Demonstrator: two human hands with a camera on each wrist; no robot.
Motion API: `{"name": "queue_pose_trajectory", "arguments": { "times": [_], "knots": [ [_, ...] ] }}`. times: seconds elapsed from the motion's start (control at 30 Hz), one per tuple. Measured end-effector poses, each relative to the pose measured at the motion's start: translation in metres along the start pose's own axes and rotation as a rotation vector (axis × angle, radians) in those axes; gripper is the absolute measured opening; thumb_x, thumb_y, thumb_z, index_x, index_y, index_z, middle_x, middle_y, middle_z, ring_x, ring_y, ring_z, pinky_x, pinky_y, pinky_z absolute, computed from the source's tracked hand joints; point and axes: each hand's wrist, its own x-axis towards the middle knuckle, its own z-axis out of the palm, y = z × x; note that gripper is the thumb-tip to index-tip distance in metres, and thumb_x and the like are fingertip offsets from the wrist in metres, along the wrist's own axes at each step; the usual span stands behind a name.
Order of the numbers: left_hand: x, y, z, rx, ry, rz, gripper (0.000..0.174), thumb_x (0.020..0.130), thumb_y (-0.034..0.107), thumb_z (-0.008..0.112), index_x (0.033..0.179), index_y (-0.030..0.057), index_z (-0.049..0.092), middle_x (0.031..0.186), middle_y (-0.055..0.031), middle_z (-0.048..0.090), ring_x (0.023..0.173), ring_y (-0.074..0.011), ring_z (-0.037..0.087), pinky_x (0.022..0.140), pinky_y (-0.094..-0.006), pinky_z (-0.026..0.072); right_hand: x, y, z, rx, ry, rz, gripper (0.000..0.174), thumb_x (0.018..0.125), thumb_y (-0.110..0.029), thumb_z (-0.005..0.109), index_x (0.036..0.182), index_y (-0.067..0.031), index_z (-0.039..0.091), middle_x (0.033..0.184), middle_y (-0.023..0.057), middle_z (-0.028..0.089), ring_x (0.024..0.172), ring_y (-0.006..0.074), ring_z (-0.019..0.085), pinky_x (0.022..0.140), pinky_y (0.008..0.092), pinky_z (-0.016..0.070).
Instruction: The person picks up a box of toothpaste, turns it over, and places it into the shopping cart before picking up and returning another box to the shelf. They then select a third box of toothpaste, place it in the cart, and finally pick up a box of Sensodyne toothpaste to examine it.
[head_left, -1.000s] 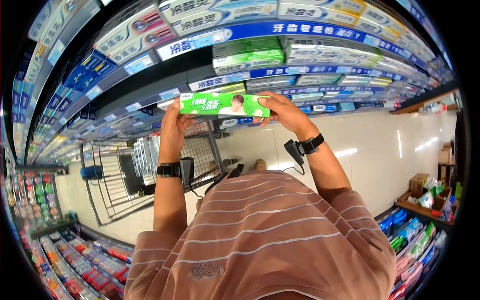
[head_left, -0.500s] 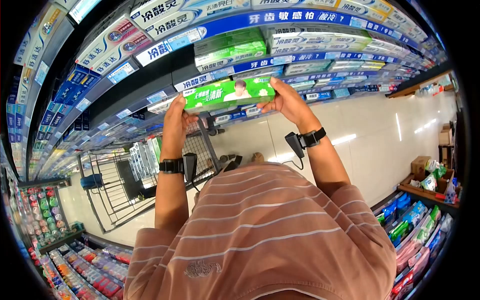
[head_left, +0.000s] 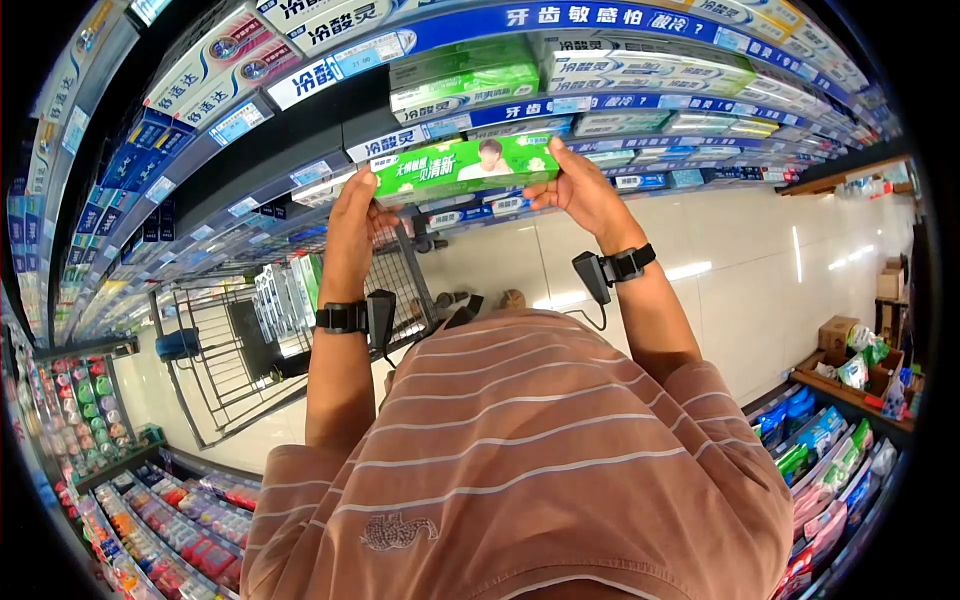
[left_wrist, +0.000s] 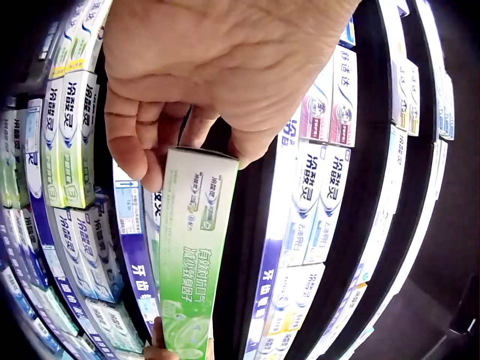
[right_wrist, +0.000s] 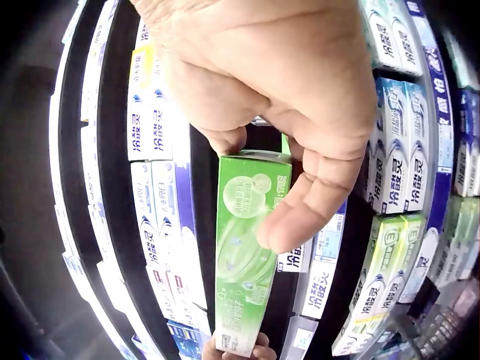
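Note:
A long green box (head_left: 465, 170) with a person's portrait on it is held level between both hands, in front of the shelves. The left hand (head_left: 350, 225) pinches its left end, thumb on the near edge. At the right end, the right hand (head_left: 590, 195) grips it with thumb and fingers. In the left wrist view the left hand (left_wrist: 217, 67) holds the end of the box (left_wrist: 196, 247), whose white-and-green side shows. The right wrist view has the right hand (right_wrist: 277, 97) around the other end of the box (right_wrist: 244, 247), fingers along its side.
Shelves of boxed goods with a blue label strip (head_left: 600, 108) curve across the top. A wire cart (head_left: 225, 350) holding white and green boxes stands at the lower left. Packets fill a shelf (head_left: 830, 450) at the lower right; a cardboard box (head_left: 838, 332) sits above it.
Both hands have raised the green box slightly toward the shelves, and its face has tilted. The shelves have shifted left in the head view. Both hands have kept their hold.

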Motion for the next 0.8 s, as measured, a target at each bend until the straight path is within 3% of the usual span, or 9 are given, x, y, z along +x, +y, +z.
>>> {"name": "queue_pose_trajectory", "arguments": {
  "times": [0.4,0.53,0.8],
  "knots": [
    [0.000,-0.011,-0.013,-0.060,-0.059,-0.050,0.048,0.106,0.034,0.053,0.143,0.0043,0.050,0.110,-0.0066,0.069,0.084,-0.0133,0.069,0.068,-0.0259,0.0553,0.002,0.001,-0.004,0.033,-0.014,-0.010,0.050,0.103,-0.043,0.054,0.128,0.0009,0.056,0.109,0.0146,0.069,0.084,0.0223,0.072,0.071,0.0361,0.0616],
    [-0.001,-0.010,-0.011,-0.070,-0.057,-0.036,0.048,0.106,0.033,0.051,0.145,0.0056,0.047,0.111,-0.0078,0.069,0.088,-0.0152,0.069,0.073,-0.0274,0.0563,0.004,0.004,-0.006,0.042,-0.038,-0.030,0.051,0.104,-0.040,0.054,0.137,-0.0008,0.051,0.112,0.0160,0.068,0.089,0.0243,0.072,0.078,0.0383,0.0616],
    [-0.007,-0.005,-0.008,-0.075,-0.064,-0.011,0.045,0.107,0.031,0.049,0.147,0.0113,0.047,0.129,-0.0090,0.062,0.101,-0.0173,0.066,0.080,-0.0299,0.0569,0.000,-0.005,0.010,0.083,-0.077,-0.054,0.052,0.106,-0.031,0.052,0.150,-0.0051,0.040,0.130,0.0173,0.061,0.108,0.0286,0.067,0.095,0.0437,0.0567]
  ]
}}
